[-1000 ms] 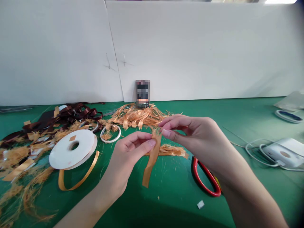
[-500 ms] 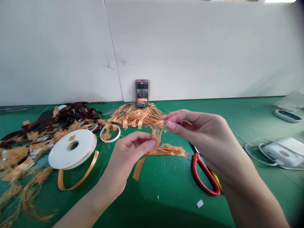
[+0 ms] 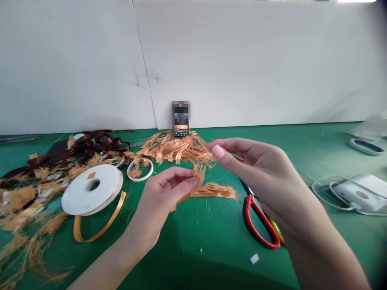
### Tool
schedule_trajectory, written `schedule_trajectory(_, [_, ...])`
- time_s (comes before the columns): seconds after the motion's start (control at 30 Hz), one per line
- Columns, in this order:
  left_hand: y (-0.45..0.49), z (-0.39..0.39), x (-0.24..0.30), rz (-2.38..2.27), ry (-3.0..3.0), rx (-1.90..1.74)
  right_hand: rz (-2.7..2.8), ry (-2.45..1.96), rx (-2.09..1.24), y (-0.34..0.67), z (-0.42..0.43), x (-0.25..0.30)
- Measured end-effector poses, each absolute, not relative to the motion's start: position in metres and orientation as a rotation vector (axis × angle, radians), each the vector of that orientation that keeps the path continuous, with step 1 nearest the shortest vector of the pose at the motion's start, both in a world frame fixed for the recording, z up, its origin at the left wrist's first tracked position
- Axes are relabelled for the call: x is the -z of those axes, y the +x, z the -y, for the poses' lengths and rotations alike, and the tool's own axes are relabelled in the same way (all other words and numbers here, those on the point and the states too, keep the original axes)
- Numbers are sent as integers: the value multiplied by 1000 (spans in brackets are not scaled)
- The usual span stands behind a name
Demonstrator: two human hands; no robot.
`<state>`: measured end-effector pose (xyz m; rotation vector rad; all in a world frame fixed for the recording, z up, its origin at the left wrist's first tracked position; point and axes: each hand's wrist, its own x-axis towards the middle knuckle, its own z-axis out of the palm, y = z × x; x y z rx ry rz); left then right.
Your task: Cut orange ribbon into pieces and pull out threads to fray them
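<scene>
My left hand (image 3: 167,195) is closed, thumb and fingers pinching a short piece of gold-orange ribbon (image 3: 198,177). The ribbon's upper end is frayed into loose threads, and a bit of its tail shows below the fingers. My right hand (image 3: 256,165) hovers to the right of it, a short gap away. Its thumb and fingertips come together in a pinch; anything between them is too fine to make out. Behind the hands lies a heap of frayed orange ribbon pieces (image 3: 177,149). Nearer, a small frayed bundle (image 3: 216,191) rests on the green table (image 3: 187,257).
Red-handled scissors (image 3: 249,221) lie partly under my right hand. A white ribbon spool (image 3: 78,189), dark brown ribbon (image 3: 111,143) and frayed scraps (image 3: 45,237) occupy the left. A phone (image 3: 181,119) leans on the white wall. A white device with a cable (image 3: 363,193) sits right.
My right hand has shifted slightly, with its thumb raised closer to the fingertips' height. The ribbon's tail below my left hand has swung up and is now mostly hidden.
</scene>
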<state>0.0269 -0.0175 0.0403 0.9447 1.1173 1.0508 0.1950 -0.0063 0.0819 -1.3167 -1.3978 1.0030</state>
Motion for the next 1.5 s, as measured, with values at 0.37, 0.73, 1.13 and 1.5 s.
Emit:
schedule_trajectory(0.37, [27,19,-41,-1079,954,-1088,1555,-1276,-997,194,3,-77])
schedule_trajectory(0.73, [25,20,-39,-1094,974,-1074,1508,-1259,-975,195,4,-80])
schedule_trajectory(1.13, [25,17,-40,-1102,945,-1078,1310,-1258,-796,194,8,-80])
schedule_trajectory(1.5, [26,19,-40,-1071,974,-1072,1401,-1329,-1178,188,3,-78])
